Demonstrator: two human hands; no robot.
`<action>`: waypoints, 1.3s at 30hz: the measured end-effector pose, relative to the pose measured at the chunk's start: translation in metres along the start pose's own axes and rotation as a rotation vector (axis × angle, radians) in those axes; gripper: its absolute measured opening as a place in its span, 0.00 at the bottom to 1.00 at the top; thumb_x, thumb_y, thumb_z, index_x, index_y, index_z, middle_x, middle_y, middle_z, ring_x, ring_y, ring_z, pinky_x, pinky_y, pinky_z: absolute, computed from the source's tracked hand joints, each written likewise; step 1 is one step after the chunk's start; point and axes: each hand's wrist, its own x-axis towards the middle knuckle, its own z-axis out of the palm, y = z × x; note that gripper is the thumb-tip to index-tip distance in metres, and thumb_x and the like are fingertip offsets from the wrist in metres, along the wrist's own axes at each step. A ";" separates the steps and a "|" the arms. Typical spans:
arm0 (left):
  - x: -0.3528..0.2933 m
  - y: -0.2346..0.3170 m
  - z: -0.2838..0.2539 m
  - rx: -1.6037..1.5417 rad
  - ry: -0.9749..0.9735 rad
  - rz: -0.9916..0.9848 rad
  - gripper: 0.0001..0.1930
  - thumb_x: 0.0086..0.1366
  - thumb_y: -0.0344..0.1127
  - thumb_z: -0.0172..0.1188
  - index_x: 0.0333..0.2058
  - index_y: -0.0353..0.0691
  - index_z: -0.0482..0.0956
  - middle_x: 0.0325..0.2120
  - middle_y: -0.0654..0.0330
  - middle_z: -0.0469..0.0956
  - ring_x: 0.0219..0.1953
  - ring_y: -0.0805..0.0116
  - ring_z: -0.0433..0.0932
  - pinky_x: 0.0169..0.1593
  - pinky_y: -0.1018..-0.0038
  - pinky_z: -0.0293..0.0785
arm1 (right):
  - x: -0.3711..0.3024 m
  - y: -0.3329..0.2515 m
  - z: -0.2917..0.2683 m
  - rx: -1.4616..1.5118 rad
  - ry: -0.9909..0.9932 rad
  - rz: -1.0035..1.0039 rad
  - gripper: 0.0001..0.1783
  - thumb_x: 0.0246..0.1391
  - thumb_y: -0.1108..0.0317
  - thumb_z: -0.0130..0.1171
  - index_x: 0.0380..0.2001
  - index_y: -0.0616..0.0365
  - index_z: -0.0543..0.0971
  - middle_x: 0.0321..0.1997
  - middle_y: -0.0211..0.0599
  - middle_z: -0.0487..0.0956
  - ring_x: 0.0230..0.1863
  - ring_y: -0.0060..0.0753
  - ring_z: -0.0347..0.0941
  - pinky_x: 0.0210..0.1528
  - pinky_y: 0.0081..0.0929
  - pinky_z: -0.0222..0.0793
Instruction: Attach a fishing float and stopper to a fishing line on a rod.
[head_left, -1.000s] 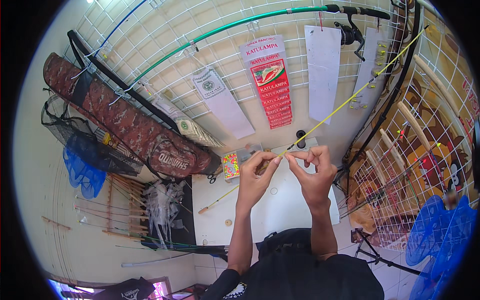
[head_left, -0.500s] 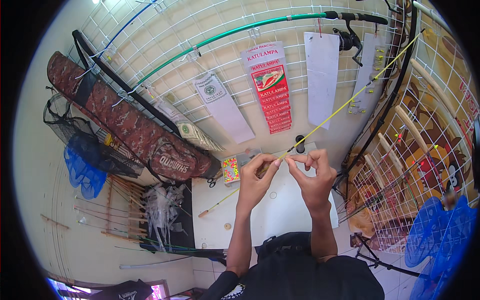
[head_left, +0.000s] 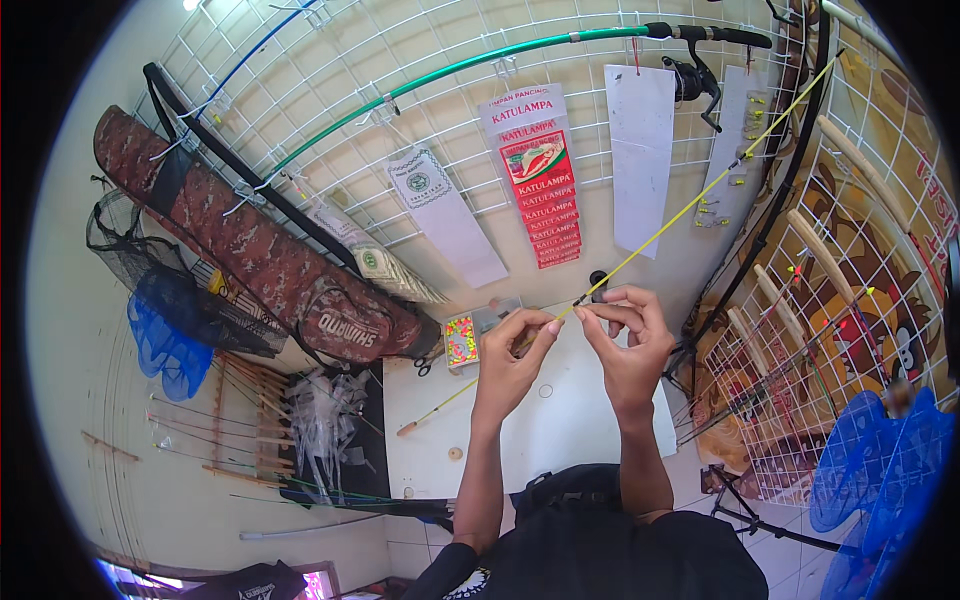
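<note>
A thin yellow fishing rod (head_left: 690, 206) with dark bands slants from a small wooden handle (head_left: 407, 429) on the table up to the far right. My left hand (head_left: 505, 365) pinches it between thumb and forefinger, just below a dark band. Close beside that spot, my right hand (head_left: 632, 360) has thumb and forefinger pressed together, its other fingers curled. Whatever lies in the right pinch is too fine to make out.
On the white table (head_left: 440, 470) are a clear box of bright small beads or floats (head_left: 462, 342), scissors (head_left: 425, 366) and a black cylinder (head_left: 598, 282). Behind hang a green rod (head_left: 470, 66) with a reel (head_left: 692, 80), red packets (head_left: 545, 195) and a camouflage rod bag (head_left: 260, 250).
My right hand has shifted slightly, its thumb turning toward the rod and its fingers curling differently. The left hand stays in place, and the rod's tip has moved a little left.
</note>
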 end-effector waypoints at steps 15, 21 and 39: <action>-0.002 0.002 0.002 0.009 -0.066 -0.043 0.07 0.63 0.32 0.62 0.32 0.32 0.78 0.23 0.64 0.75 0.26 0.81 0.70 0.31 0.81 0.65 | 0.013 0.009 -0.017 0.538 -0.283 0.403 0.19 0.51 0.78 0.64 0.47 0.70 0.78 0.34 0.38 0.83 0.36 0.19 0.77 0.44 0.18 0.71; -0.003 -0.001 0.003 -0.014 -0.056 -0.028 0.07 0.63 0.33 0.62 0.32 0.33 0.79 0.23 0.64 0.75 0.27 0.81 0.70 0.31 0.81 0.65 | 0.012 0.018 -0.019 0.546 -0.242 0.402 0.09 0.51 0.79 0.64 0.35 0.68 0.77 0.33 0.44 0.82 0.36 0.27 0.80 0.43 0.20 0.75; -0.027 -0.018 -0.017 0.256 -0.028 0.043 0.11 0.62 0.30 0.61 0.44 0.35 0.79 0.36 0.57 0.80 0.40 0.68 0.80 0.46 0.72 0.74 | 0.010 0.031 -0.012 0.576 -0.233 0.323 0.03 0.60 0.77 0.53 0.35 0.65 0.70 0.37 0.49 0.80 0.41 0.40 0.79 0.49 0.36 0.77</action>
